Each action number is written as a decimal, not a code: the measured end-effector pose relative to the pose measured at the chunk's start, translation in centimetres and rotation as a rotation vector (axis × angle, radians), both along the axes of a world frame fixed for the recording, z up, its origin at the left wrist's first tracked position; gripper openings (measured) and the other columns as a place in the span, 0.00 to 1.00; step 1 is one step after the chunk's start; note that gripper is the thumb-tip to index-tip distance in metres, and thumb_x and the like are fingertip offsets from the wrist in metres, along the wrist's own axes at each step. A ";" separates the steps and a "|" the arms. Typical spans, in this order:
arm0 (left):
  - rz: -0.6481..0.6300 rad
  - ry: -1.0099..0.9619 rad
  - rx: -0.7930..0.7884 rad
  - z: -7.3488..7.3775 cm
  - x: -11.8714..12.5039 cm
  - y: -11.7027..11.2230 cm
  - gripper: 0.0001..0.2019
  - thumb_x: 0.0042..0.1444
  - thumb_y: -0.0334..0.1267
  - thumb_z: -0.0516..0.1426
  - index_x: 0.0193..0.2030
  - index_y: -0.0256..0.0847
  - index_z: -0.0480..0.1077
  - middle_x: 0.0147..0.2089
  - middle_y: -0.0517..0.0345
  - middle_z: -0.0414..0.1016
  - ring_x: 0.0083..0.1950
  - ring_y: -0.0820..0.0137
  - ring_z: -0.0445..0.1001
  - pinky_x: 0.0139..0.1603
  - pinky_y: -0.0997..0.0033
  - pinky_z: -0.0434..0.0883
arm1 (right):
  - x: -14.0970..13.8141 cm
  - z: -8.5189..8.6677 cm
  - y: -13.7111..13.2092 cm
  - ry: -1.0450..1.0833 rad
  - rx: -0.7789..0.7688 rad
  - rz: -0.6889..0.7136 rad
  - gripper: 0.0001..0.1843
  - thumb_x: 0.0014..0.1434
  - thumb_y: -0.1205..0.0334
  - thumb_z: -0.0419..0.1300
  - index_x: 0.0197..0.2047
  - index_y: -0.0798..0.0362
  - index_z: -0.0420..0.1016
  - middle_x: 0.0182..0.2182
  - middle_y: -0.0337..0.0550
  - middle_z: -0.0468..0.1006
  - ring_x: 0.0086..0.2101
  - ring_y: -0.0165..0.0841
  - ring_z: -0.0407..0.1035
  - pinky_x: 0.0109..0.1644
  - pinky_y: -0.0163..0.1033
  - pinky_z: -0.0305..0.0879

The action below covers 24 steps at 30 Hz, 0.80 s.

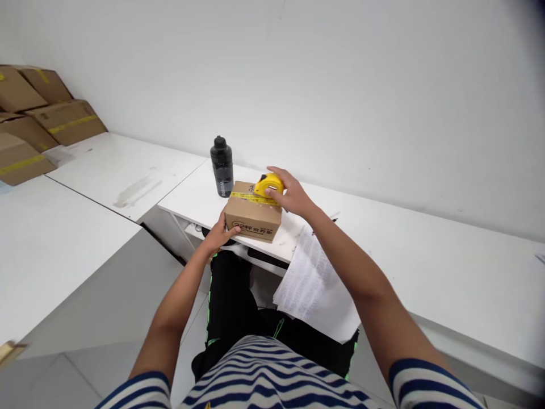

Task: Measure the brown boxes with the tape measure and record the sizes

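A small brown cardboard box (254,212) with dark printing sits at the front edge of the white desk. Yellow tape with print runs across its top. My left hand (218,232) grips the box's lower left corner, with the thumb laid on the front face. Above the box's top right, my right hand (293,193) is closed around a yellow tape measure (269,184). Whether any blade is drawn out of its case is hard to tell against the yellow tape.
A dark water bottle (222,167) stands behind the box on the left. Written paper sheets (313,284) hang over the desk's front edge, with a pen (334,220) behind them. Cardboard boxes (63,122) are stacked at the far left. A white wall (340,91) backs the desk (447,250).
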<state>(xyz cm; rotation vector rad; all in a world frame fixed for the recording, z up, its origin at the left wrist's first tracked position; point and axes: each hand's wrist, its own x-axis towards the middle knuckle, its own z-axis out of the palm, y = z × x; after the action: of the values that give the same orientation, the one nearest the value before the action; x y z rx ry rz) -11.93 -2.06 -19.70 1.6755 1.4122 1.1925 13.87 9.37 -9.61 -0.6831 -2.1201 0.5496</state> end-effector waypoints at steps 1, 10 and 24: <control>0.032 -0.084 0.030 0.2 0.5 0.0 0.55 0.52 0.72 0.54 0.76 0.38 0.43 0.75 0.36 0.53 0.76 0.52 0.54 0.74 0.53 0.55 | -1.4 0.7 0.0 -0.067 0.023 0.057 0.31 0.62 0.47 0.58 0.65 0.48 0.65 0.56 0.53 0.72 0.54 0.47 0.68 0.62 0.59 0.63; 0.251 -0.263 0.057 4.7 4.3 2.3 0.39 0.62 0.47 0.57 0.76 0.49 0.44 0.70 0.48 0.64 0.68 0.62 0.68 0.69 0.59 0.64 | -7.5 2.8 0.6 -0.392 0.063 0.180 0.38 0.65 0.55 0.53 0.73 0.57 0.47 0.60 0.60 0.67 0.58 0.48 0.65 0.62 0.58 0.63; 0.417 -0.197 0.103 4.3 5.5 2.3 0.27 0.62 0.42 0.55 0.67 0.41 0.65 0.68 0.51 0.69 0.68 0.62 0.67 0.71 0.62 0.62 | -6.5 3.5 0.5 -0.534 0.162 0.131 0.25 0.65 0.60 0.56 0.64 0.53 0.59 0.53 0.54 0.70 0.47 0.45 0.71 0.52 0.53 0.70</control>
<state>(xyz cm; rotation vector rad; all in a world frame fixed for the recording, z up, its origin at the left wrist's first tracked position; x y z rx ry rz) -6.41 0.25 -15.41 1.3175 1.6447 1.6344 7.42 9.82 -6.09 -0.6512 -2.6882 0.2748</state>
